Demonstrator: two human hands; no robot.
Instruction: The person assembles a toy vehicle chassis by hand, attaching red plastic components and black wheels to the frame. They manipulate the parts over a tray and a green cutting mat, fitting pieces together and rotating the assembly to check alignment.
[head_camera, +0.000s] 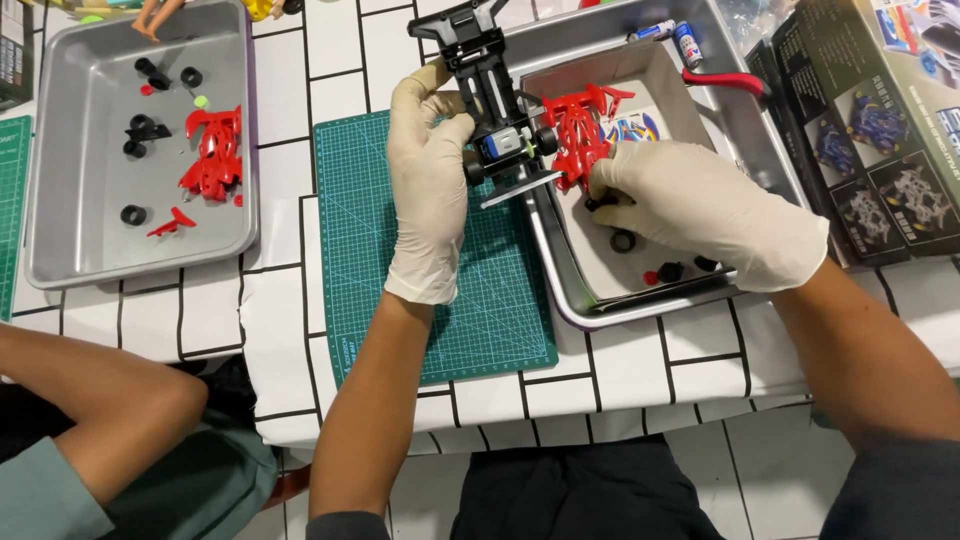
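We look down on our 2 gloved hands at a white, black-lined tablecloth (330, 60). Our left hand (428, 180) is closed around a black toy car chassis (487, 90), holding it above the far edge of a green cutting mat (440, 300); a small motor with a blue end and black wheels sit at the chassis's near end. Our right hand (700, 210) reaches into a metal tray (570, 300) just beside the mat, fingers pinched narrow on a small black part (600, 203) we cannot identify. A red car body shell (577, 135) lies in that tray, touching the chassis's wheel side, with a black ring (623, 241) and small dark pieces near our fingers. Red-handled pliers (725, 81) rest on the tray's far rim beside 2 batteries (672, 35). Well apart at far left, a second metal tray (60, 150) holds another red shell (213, 152) and loose black tyres. Another person's bare arm (110, 400) enters at lower left.
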